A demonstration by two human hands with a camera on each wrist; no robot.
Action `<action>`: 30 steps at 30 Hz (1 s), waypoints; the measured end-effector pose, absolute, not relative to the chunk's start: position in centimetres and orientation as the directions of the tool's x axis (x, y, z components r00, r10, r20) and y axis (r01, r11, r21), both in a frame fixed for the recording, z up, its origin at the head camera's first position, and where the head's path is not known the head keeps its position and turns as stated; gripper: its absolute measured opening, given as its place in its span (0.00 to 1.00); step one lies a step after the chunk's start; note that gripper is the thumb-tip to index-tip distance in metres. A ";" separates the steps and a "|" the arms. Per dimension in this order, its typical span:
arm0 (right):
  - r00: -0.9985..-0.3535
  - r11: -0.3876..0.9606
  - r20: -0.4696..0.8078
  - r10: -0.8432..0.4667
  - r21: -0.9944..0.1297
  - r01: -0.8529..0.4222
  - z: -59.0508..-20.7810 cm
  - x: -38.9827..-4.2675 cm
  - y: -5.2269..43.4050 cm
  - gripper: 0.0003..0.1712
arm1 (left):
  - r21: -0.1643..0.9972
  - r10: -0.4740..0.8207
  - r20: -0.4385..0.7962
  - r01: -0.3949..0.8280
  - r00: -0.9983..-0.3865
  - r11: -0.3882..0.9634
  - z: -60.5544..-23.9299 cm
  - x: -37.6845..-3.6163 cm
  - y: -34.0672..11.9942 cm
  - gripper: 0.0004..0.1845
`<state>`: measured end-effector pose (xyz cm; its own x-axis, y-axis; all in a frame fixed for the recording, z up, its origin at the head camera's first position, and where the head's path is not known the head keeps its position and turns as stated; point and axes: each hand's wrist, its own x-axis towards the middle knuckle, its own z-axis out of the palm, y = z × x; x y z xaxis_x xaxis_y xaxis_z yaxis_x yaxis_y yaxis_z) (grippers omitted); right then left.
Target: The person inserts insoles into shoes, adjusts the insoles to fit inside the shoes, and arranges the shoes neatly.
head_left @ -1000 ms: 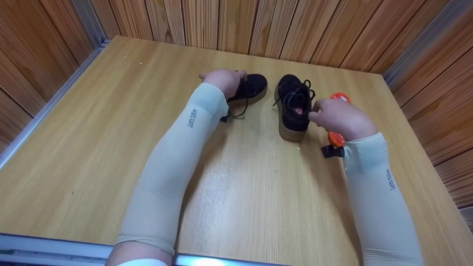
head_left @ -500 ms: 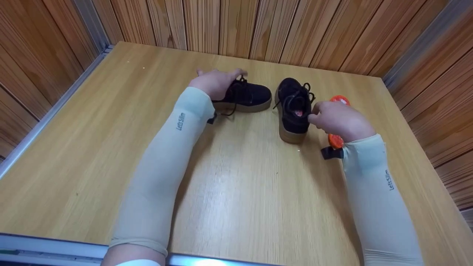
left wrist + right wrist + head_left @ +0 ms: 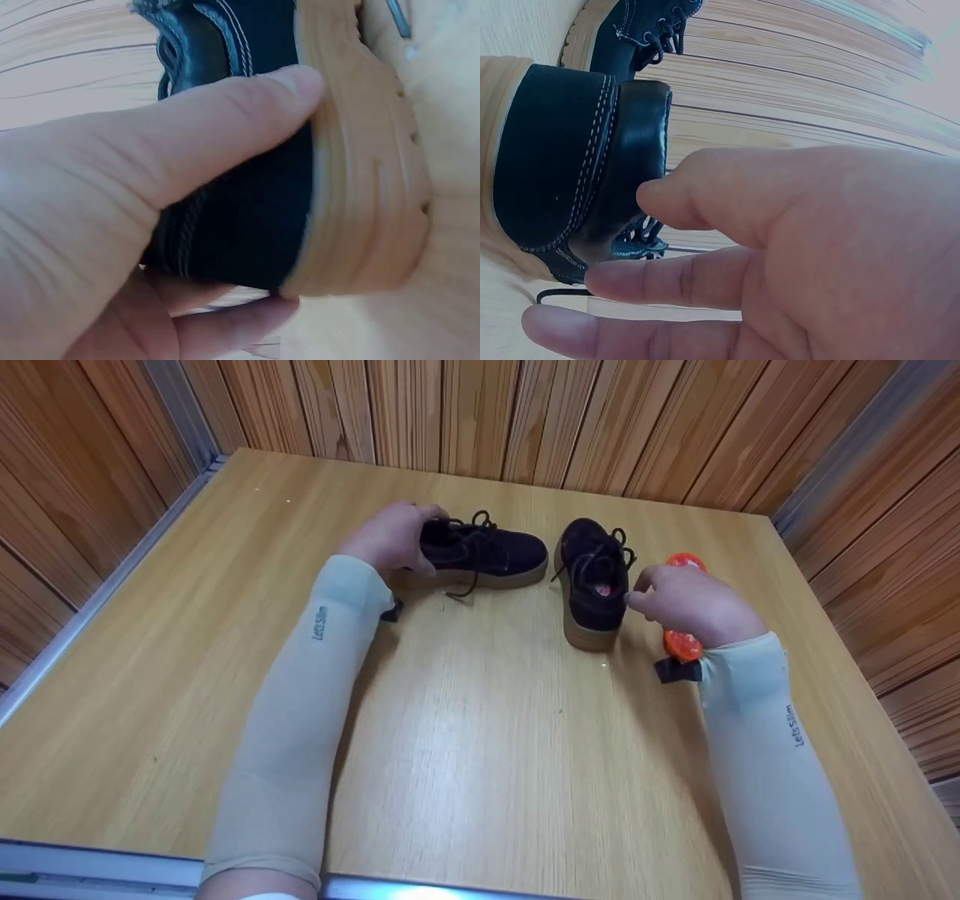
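Note:
Two dark lace-up shoes with tan soles stand on the table. The left shoe (image 3: pixel 502 553) points right, its laces loosely looped on top. My left hand (image 3: pixel 390 538) grips its heel; in the left wrist view the thumb (image 3: pixel 247 112) lies along one side of the shoe and fingers show beyond the heel. The right shoe (image 3: pixel 596 585) points away, with a reddish patch visible inside. Beside its collar hovers my right hand (image 3: pixel 701 604), thumb and fingers extended in the right wrist view near the heel (image 3: pixel 547 157). Whether it touches the shoe is hard to tell.
Orange-red round objects (image 3: pixel 682 645) lie partly hidden under my right hand. A wooden table (image 3: pixel 450 735) spreads toward me, bounded by plank walls (image 3: pixel 480 420) at the back and sides. Metal edging (image 3: pixel 112 566) runs along the left.
My left hand has slid left from over the left shoe's laces to its heel. That shoe has come down and right, more of it now showing. The right hand has barely moved.

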<state>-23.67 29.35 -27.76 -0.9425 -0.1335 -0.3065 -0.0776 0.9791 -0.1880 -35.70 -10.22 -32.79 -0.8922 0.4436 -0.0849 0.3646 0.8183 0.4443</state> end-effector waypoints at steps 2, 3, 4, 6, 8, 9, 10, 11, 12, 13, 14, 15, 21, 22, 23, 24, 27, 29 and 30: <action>-0.944 0.979 -0.301 -0.137 -0.184 -0.084 -27.8 -23.6 29.6 0.33 | 0.461 0.446 -0.080 0.363 -0.892 0.810 -33.0 -35.7 -10.6 0.47; -0.944 0.979 -0.300 -0.139 -0.184 -0.086 -27.8 -23.5 29.6 0.32 | 0.465 0.445 -0.080 0.362 -0.892 0.808 -33.1 -35.6 -10.8 0.46; -0.944 0.979 -0.300 -0.140 -0.184 -0.086 -27.9 -23.5 29.7 0.33 | 0.465 0.446 -0.080 0.363 -0.891 0.808 -33.1 -35.6 -11.0 0.45; -0.942 0.979 -0.305 -0.140 -0.184 -0.086 -27.9 -23.4 29.8 0.33 | 0.456 0.446 -0.078 0.365 -0.892 0.811 -33.3 -35.4 -11.2 0.44; -0.940 0.980 -0.311 -0.136 -0.184 -0.080 -27.9 -23.4 29.9 0.33 | 0.447 0.447 -0.074 0.371 -0.892 0.814 -33.3 -35.2 -11.4 0.42; -0.940 0.980 -0.314 -0.134 -0.185 -0.077 -27.9 -23.4 29.9 0.33 | 0.448 0.450 -0.069 0.375 -0.891 0.812 -33.3 -35.1 -11.5 0.41; -0.939 0.980 -0.317 -0.131 -0.184 -0.075 -27.9 -23.4 29.9 0.33 | 0.443 0.458 -0.061 0.387 -0.887 0.809 -33.3 -35.0 -11.5 0.40; -0.939 0.980 -0.320 -0.130 -0.186 -0.072 -27.9 -23.4 29.9 0.33 | 0.441 0.465 -0.054 0.397 -0.884 0.805 -33.3 -34.9 -11.5 0.40; -0.938 0.980 -0.321 -0.127 -0.187 -0.068 -27.8 -23.3 29.9 0.33 | 0.437 0.473 -0.046 0.408 -0.880 0.802 -33.2 -34.8 -11.5 0.39; -0.938 0.980 -0.322 -0.126 -0.188 -0.068 -27.8 -23.3 29.9 0.33 | 0.436 0.480 -0.041 0.417 -0.876 0.798 -33.1 -34.7 -11.5 0.39; -0.939 0.980 -0.320 -0.128 -0.187 -0.070 -27.7 -23.3 29.9 0.33 | 0.436 0.486 -0.036 0.424 -0.873 0.794 -33.1 -34.7 -11.5 0.38; -0.939 0.980 -0.320 -0.127 -0.184 -0.070 -27.7 -23.3 29.8 0.33 | 0.436 0.491 -0.034 0.429 -0.870 0.791 -33.0 -34.6 -11.5 0.38; -0.939 0.981 -0.319 -0.130 -0.182 -0.074 -27.4 -23.2 29.6 0.33 | 0.442 0.483 -0.072 0.406 -0.873 0.799 -32.5 -33.8 -11.8 0.39; -0.940 0.980 -0.316 -0.132 -0.182 -0.077 -27.4 -23.2 29.6 0.33 | 0.444 0.483 -0.074 0.405 -0.872 0.799 -32.4 -33.6 -11.7 0.40; -0.940 0.980 -0.314 -0.135 -0.179 -0.081 -27.4 -23.2 29.6 0.33 | 0.444 0.485 -0.075 0.406 -0.871 0.799 -32.3 -33.5 -11.7 0.41; -0.939 0.980 -0.315 -0.136 -0.179 -0.082 -27.4 -23.2 29.6 0.33 | 0.441 0.487 -0.076 0.409 -0.870 0.799 -32.3 -33.3 -11.6 0.42; -0.938 0.981 -0.318 -0.138 -0.176 -0.085 -27.5 -23.2 29.5 0.33 | 0.427 0.482 -0.096 0.402 -0.871 0.810 -32.1 -32.7 -11.3 0.45; -0.936 0.981 -0.326 -0.135 -0.179 -0.079 -27.5 -23.2 29.5 0.33 | 0.403 0.467 -0.131 0.384 -0.874 0.831 -31.8 -32.3 -11.1 0.46; -0.934 0.981 -0.333 -0.130 -0.182 -0.071 -27.6 -23.2 29.5 0.33 | 0.394 0.455 -0.155 0.368 -0.877 0.842 -31.7 -32.0 -10.9 0.47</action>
<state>-23.24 29.47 -27.57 -0.9339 -0.1298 -0.3330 -0.0714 0.9807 -0.1821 -32.05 -10.91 -31.68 -0.8769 0.4552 -0.1545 0.3677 0.8423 0.3941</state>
